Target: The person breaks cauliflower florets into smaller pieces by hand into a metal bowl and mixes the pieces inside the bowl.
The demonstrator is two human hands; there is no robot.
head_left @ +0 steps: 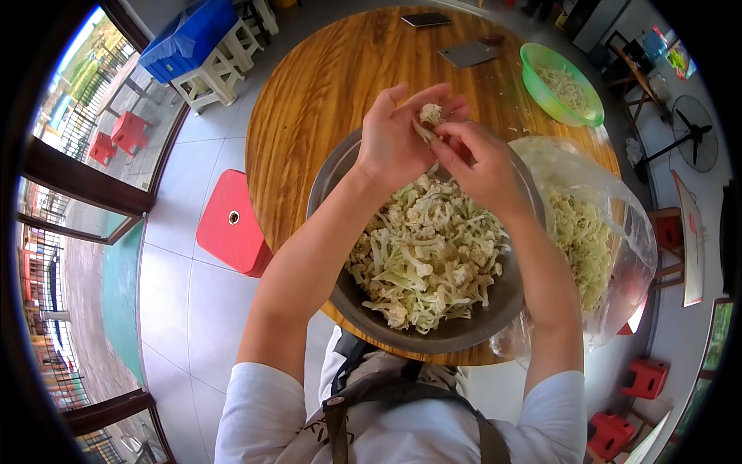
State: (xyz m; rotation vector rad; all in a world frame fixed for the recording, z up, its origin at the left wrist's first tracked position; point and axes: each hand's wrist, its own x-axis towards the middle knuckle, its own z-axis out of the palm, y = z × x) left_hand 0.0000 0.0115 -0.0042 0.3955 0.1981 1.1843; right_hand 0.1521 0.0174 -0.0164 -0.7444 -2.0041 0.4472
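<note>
Above the far side of a large metal bowl (417,338), my left hand (398,135) is held palm up with its fingers apart, a cauliflower floret (430,116) resting against them. My right hand (481,162) pinches the stem of that floret between thumb and fingers. Many cut cauliflower pieces (425,255) lie in the bowl below both hands. To the right, a clear plastic bag (630,224) holds more cauliflower pieces (580,240).
The round wooden table (309,85) bears a green basket (533,85) of pale pieces, a cleaver (468,54) and a dark phone (426,19). A red stool (228,220) stands at the table's left; a blue bin (185,46) sits on white stools. A fan (694,133) is at right.
</note>
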